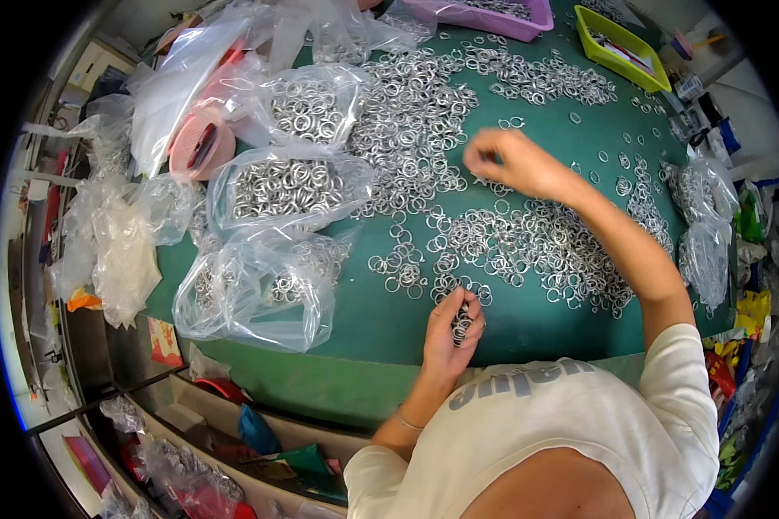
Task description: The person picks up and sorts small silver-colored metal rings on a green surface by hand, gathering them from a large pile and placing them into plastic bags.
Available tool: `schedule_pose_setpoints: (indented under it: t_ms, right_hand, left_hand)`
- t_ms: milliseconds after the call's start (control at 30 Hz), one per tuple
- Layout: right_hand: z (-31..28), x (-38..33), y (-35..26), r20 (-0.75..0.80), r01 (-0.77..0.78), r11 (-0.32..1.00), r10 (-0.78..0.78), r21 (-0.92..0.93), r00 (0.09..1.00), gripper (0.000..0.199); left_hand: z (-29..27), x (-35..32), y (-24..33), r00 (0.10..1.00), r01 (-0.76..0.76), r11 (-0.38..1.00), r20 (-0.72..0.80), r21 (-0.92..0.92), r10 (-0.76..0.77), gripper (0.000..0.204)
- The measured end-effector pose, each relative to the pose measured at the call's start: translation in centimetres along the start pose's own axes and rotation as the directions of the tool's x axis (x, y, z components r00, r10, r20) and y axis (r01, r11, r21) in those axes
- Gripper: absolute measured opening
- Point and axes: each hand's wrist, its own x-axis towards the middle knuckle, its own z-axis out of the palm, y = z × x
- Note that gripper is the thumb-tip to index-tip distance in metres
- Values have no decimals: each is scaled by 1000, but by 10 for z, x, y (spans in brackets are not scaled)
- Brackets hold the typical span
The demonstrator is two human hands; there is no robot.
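My left hand (453, 336), near the table's front edge, is closed around a bunch of small silvery metal rings (462, 322). Farther out, my right hand (512, 161) hovers above the table between two heaps, its fingers curled and slightly blurred; whether anything sits in them is hidden. Just nearer than it lies a wide pile of metal rings (545, 246). To its left spreads a large heap of the same rings (411, 112). A small group of loose rings (400, 270) lies to the left of my left hand.
Clear plastic bags of rings (290, 186) stand on the left of the green table (372, 324). A pink basket (203, 143) is beside them. At the back are a purple tray (502, 22) and a yellow-green tray (623, 56). More bagged rings (704, 195) lie at the right edge.
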Motion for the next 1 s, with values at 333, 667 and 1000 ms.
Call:
schedule_pose_setpoints:
  t_ms: [333, 667, 1000]
  right_hand:
    - [25, -54, 35, -221, -64, 975, 16, -213, 975, 8]
    - [43, 5, -100, 524, -339, 678, -80, 653, 848, 16]
    - [104, 161, -221, 129, 5, 552, -204, 834, 970, 32]
  left_hand:
    - [10, 0, -3, 999, -26, 992, 26, 124, 23, 21]
    - [3, -13, -9, 996, -78, 987, 60, 142, 70, 22]
    - [-14, -38, 7, 981, -192, 980, 42, 52, 190, 20]
